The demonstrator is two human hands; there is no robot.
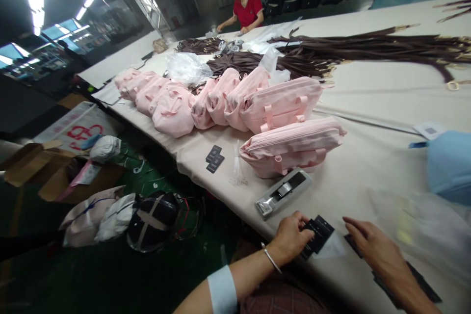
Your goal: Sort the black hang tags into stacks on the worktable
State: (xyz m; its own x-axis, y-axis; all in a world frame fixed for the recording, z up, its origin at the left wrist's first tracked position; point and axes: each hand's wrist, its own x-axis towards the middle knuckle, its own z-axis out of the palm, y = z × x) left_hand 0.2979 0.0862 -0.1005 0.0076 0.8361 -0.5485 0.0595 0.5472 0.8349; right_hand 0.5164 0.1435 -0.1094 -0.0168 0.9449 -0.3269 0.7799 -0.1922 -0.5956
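Observation:
My left hand, with a bracelet at the wrist, grips several black printed tags at the table's near edge. A small clear plastic bag lies beneath the tags. To the right, my right hand has its fingers stretched out over another dark tag; whether they touch it I cannot tell. More dark tags lie partly under the right forearm. Just beyond my left hand stands a clear plastic case with a black insert. A pink zippered bag sits behind that case.
More pink bags line the table toward the far left. Loose black tags and thin white fasteners lie at the left edge. Brown straps cover the back. A blue bag stands right. Across sits a person in red.

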